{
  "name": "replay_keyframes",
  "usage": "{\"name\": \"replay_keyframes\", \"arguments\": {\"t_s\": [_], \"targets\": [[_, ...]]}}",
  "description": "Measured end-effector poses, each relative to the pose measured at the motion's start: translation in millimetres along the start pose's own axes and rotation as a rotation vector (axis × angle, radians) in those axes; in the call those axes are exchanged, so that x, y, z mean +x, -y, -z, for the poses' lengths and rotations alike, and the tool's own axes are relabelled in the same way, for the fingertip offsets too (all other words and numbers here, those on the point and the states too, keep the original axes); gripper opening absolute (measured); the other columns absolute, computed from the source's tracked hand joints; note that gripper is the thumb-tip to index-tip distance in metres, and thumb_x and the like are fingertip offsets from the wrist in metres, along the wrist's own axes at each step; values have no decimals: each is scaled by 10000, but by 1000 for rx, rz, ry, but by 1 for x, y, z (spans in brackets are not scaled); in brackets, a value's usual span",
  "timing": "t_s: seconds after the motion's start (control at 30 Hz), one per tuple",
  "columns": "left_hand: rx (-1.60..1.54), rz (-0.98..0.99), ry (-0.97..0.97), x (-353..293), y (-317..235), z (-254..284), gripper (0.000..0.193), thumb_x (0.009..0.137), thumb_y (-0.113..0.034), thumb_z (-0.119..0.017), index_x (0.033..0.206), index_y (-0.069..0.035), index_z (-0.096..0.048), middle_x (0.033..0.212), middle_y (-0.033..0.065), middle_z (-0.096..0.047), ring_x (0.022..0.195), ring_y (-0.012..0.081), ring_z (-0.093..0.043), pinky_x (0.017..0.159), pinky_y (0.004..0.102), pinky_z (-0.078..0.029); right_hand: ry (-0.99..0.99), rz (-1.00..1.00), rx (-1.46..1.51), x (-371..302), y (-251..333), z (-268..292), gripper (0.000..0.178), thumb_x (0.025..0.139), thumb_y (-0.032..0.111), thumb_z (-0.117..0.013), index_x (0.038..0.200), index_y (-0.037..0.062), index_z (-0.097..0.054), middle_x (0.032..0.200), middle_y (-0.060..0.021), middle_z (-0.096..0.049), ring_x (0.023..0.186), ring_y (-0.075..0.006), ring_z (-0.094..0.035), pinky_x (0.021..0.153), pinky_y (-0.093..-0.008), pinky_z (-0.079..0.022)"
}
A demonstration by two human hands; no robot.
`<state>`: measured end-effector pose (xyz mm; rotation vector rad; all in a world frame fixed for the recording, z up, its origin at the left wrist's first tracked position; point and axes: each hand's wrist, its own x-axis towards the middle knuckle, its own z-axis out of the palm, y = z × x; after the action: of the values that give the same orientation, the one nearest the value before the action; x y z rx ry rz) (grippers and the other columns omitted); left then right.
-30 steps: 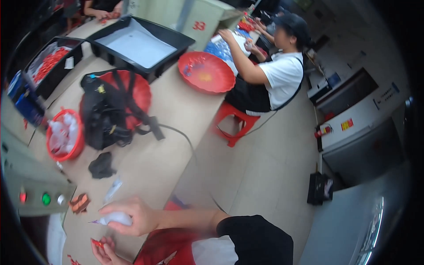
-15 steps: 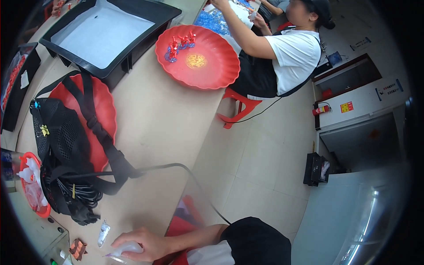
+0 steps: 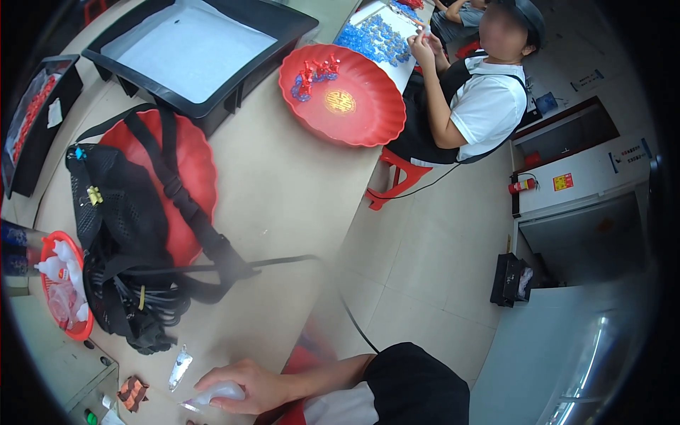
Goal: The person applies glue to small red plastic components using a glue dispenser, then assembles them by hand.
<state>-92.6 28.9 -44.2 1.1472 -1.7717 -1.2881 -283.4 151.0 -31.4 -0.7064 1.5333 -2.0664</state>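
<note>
My right hand (image 3: 255, 386) is closed round a small translucent squeeze bottle (image 3: 225, 392) low in the view. The bottle lies tilted in my fingers, its narrow tip pointing left over the table. Just beyond the tip lies a silvery tube or packet (image 3: 180, 370), not touched by my hand. To the left of them is a crumpled orange-brown piece (image 3: 132, 394). My left hand is out of sight.
A black mesh bag (image 3: 117, 205) with straps and cable lies against a red plate (image 3: 198, 170). A red basket (image 3: 48, 294) holds white bottles. Beyond are a black tray (image 3: 216, 106), a red scalloped plate (image 3: 368, 120) with small red pieces, and a seated person (image 3: 489, 106).
The whole scene has shifted to the right in the view. My right hand keeps its hold on the squeeze bottle. The other person's hands have come together over the blue pieces.
</note>
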Motion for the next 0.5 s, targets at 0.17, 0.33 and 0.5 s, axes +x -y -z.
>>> {"name": "replay_keyframes", "arguments": {"t_s": [0.17,0.33,0.5], "targets": [[-31,-21,-7,1,-1,-2,399,864,-75,-559,1220,47,-428,941,205,-598,712,229,-602,627,299,-519,34,-40,-87,-1,-5,0,278,767,40,-617,1041,17,-577,982,-106,-636,808,-257,-638,675,-290,-487],[-59,-57,-4,1,3,-2,431,867,-97,-562,1244,38,-404,954,195,-594,729,237,-603,633,315,-522,25,-135,-102,6,10,-2,255,816,79,-597,1068,49,-578,919,-79,-628,800,-137,-593,711,-257,-459],[-200,-9,6,-2,-5,1,418,869,-99,-547,1241,22,-401,985,177,-579,742,234,-598,639,314,-522,-63,-3,-162,0,10,-21,213,782,77,-616,988,24,-593,857,-112,-644,745,-203,-638,675,-267,-479]]}}
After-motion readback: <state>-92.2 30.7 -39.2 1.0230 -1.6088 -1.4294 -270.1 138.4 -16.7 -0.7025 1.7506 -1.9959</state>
